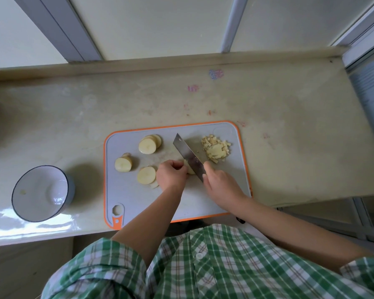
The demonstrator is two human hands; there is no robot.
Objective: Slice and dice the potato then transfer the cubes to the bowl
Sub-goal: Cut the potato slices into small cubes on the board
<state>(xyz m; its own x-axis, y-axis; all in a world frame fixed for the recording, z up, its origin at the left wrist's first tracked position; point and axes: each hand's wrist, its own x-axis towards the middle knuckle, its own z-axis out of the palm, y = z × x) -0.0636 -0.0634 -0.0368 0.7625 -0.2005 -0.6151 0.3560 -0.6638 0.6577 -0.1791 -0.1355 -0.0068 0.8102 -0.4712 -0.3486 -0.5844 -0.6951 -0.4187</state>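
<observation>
1. A grey cutting board with an orange rim lies on the pale counter at the centre of the frame; its hanging hole and orange tab sit at the lower left corner of the board.
2. The left hand rests on the board just left of centre, fingers curled down onto a potato piece; only a pale sliver of that piece shows between the hand and the blade.
3. The right hand grasps the handle of a knife; the handle itself is hidden inside the fist; the broad steel blade runs toward the upper left of the board, its edge set against the piece the left hand holds.
4. Round potato slices lie on the left half of the board in three groups: a leaning stack at upper left, a second stack nearer the left rim, and a single slice just beside the left hand, with a thin scrap below it.
5. A heap of small potato cubes sits at the upper right of the board, to the right of the blade and apart from it.
6. A white bowl with a dark rim stands on the counter at the left of the frame, well apart from the board; one tiny pale bit lies inside it.
7. A green checked shirt fills the bottom of the frame.
</observation>
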